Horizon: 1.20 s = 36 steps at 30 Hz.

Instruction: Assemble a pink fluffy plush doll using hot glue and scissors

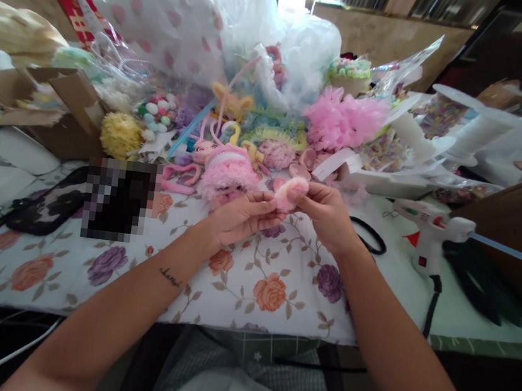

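Note:
Both my hands meet just above the flowered tablecloth (235,287). Between them is a small fluffy piece in pale pink and peach (284,195), rounded at the top; its exact kind I cannot make out. My right hand (323,209) pinches it between thumb and fingers from the right. On the other side, my left hand (246,216) has its thumb and fingertips pressed on its lower left edge. Right behind my left hand sits a pink fuzzy doll-like figure (229,172), its lower part partly hidden by the hand.
A white hot glue gun (432,232) with a clear stick stands at right, near a black cord loop (370,235). Craft supplies, including pink tulle (344,120) and a yellow pompom (122,135), pile along the back. A dark phone (53,205) and an open cardboard box (64,111) are left.

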Each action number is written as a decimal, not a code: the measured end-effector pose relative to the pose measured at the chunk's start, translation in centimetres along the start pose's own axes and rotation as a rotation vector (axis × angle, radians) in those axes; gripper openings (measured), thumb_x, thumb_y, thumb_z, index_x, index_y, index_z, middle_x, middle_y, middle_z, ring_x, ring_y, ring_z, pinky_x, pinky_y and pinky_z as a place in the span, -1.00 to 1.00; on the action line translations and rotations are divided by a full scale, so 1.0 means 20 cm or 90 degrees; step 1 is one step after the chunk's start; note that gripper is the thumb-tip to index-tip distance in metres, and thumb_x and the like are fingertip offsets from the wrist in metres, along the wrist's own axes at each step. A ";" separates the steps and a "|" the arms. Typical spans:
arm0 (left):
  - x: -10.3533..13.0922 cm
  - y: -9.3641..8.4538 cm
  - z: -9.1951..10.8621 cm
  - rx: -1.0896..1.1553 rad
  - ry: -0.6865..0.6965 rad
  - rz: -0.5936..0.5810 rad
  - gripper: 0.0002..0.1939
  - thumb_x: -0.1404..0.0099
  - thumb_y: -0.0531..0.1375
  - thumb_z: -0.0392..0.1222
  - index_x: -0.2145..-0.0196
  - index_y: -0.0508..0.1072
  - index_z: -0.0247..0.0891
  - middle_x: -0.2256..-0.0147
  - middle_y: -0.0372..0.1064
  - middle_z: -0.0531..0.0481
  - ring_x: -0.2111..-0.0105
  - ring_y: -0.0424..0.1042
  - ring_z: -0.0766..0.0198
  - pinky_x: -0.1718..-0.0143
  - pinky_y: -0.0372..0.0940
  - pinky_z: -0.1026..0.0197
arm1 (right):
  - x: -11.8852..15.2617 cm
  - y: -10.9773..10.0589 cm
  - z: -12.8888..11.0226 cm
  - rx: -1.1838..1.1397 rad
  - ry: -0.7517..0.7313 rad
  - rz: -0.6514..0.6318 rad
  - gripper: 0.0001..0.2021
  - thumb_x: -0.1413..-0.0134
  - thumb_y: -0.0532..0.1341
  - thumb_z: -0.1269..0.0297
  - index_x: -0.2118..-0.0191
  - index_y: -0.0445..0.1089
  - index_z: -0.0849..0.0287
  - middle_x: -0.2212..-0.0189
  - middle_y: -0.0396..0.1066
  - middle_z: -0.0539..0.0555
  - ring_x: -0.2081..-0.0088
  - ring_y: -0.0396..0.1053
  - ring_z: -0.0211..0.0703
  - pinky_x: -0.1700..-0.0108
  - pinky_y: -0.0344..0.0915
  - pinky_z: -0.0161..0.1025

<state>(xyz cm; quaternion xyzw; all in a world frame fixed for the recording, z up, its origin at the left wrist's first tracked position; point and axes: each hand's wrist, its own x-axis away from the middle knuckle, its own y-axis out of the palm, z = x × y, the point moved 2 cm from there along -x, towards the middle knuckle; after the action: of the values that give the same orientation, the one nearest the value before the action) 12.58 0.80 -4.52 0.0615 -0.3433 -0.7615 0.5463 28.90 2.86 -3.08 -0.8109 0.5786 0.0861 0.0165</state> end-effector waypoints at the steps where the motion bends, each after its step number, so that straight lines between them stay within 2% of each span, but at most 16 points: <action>1: 0.00 0.00 0.00 -0.002 0.004 -0.001 -0.96 -0.21 0.24 -0.46 0.39 0.48 -0.41 0.45 0.50 -0.03 0.45 0.51 0.41 0.32 0.43 0.40 | 0.00 0.00 0.00 -0.005 -0.001 0.000 -0.79 0.07 0.39 0.12 0.38 0.57 0.17 0.44 0.51 0.02 0.41 0.39 -0.28 0.29 0.36 -0.30; 7: -0.02 -0.01 0.00 -0.011 0.055 0.006 -0.90 -0.15 0.26 -0.49 0.49 0.49 -0.41 0.53 0.46 0.01 0.50 0.47 0.45 0.36 0.40 0.44 | 0.00 0.02 0.01 -0.004 -0.023 0.017 -0.79 0.08 0.39 0.11 0.42 0.55 0.16 0.49 0.49 -0.01 0.45 0.35 -0.31 0.33 0.35 -0.32; 12: -0.02 0.00 0.00 -0.045 0.081 0.033 -0.92 -0.13 0.29 -0.46 0.50 0.50 -0.42 0.54 0.44 0.01 0.53 0.43 0.48 0.40 0.36 0.45 | 0.00 0.04 0.03 -0.012 0.008 0.031 -0.75 0.08 0.39 0.06 0.39 0.54 0.14 0.46 0.49 0.00 0.41 0.39 -0.27 0.29 0.38 -0.28; 15: -0.02 0.00 -0.01 -0.033 0.098 0.049 -0.91 -0.13 0.30 -0.45 0.50 0.49 -0.40 0.52 0.45 0.02 0.50 0.45 0.47 0.34 0.37 0.43 | -0.01 0.03 0.04 -0.032 0.020 0.042 -0.72 0.10 0.39 0.02 0.35 0.54 0.14 0.42 0.50 0.01 0.39 0.40 -0.26 0.28 0.38 -0.27; 17: -0.02 0.00 -0.01 -0.035 0.105 0.045 -0.93 -0.15 0.30 -0.40 0.47 0.51 -0.39 0.47 0.48 -0.01 0.42 0.49 0.42 0.24 0.40 0.36 | -0.01 0.02 0.04 -0.040 0.014 0.039 -0.72 0.08 0.38 0.02 0.33 0.53 0.14 0.39 0.49 0.01 0.38 0.39 -0.25 0.27 0.37 -0.26; 19: -0.02 0.01 -0.01 -0.064 0.118 0.027 -0.91 -0.20 0.29 -0.28 0.41 0.53 -0.38 0.37 0.52 -0.07 0.32 0.52 0.32 0.14 0.41 0.25 | -0.01 0.01 0.02 -0.026 -0.002 0.028 -0.74 0.01 0.34 0.03 0.36 0.52 0.14 0.40 0.47 0.01 0.37 0.37 -0.25 0.26 0.35 -0.26; 21: -0.01 0.01 0.01 -0.114 0.152 0.022 -0.79 -0.23 0.28 -0.13 0.31 0.54 -0.37 0.28 0.52 -0.11 0.25 0.52 0.24 0.13 0.42 0.17 | -0.01 -0.01 0.00 0.011 -0.017 0.025 -0.74 -0.04 0.30 0.03 0.38 0.50 0.14 0.42 0.45 0.00 0.38 0.35 -0.27 0.28 0.31 -0.28; 23: 0.00 0.01 0.03 -0.169 0.199 0.040 -0.71 -0.20 0.30 -0.09 0.18 0.51 -0.33 0.24 0.49 -0.09 0.26 0.50 0.25 0.18 0.42 0.18 | -0.01 -0.02 -0.01 0.045 -0.022 0.031 -0.74 -0.01 0.33 0.03 0.36 0.49 0.14 0.42 0.43 -0.01 0.40 0.32 -0.28 0.32 0.28 -0.30; 26: 0.03 0.03 0.05 -0.241 0.236 0.044 -0.58 -0.15 0.34 -0.18 0.03 0.42 -0.28 0.28 0.47 -0.02 0.33 0.48 0.31 0.26 0.40 0.25 | -0.01 -0.01 -0.02 0.042 -0.020 0.012 -0.69 0.16 0.43 0.08 0.34 0.42 0.13 0.46 0.39 -0.05 0.43 0.31 -0.29 0.38 0.26 -0.31; 29: 0.04 0.04 0.05 -0.269 0.225 0.022 -0.56 -0.10 0.36 -0.26 0.05 0.41 -0.29 0.35 0.47 0.01 0.40 0.47 0.33 0.35 0.38 0.30 | 0.00 0.02 -0.02 0.048 -0.015 -0.004 -0.70 0.15 0.42 0.07 0.40 0.38 0.14 0.49 0.36 -0.06 0.46 0.29 -0.31 0.39 0.29 -0.32; 33: 0.02 0.02 0.05 -0.177 0.243 0.045 -0.66 -0.10 0.34 -0.31 0.13 0.43 -0.30 0.29 0.48 -0.01 0.35 0.48 0.34 0.32 0.38 0.32 | 0.00 0.01 -0.01 0.025 0.024 0.051 -0.74 0.01 0.31 0.03 0.37 0.46 0.15 0.48 0.41 -0.01 0.47 0.34 -0.29 0.40 0.36 -0.30; 36: 0.01 0.01 0.07 -0.093 0.255 0.067 -0.67 -0.11 0.32 -0.37 0.14 0.42 -0.28 0.29 0.46 0.03 0.34 0.46 0.38 0.28 0.39 0.33 | 0.00 0.01 -0.02 0.016 0.051 0.069 -0.80 0.04 0.33 0.14 0.42 0.47 0.17 0.46 0.46 0.03 0.44 0.38 -0.28 0.41 0.35 -0.33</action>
<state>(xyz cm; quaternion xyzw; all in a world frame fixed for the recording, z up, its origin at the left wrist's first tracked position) 12.07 1.19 -3.29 0.1539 -0.1746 -0.7274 0.6455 28.77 2.70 -2.74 -0.7809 0.6229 0.0471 -0.0009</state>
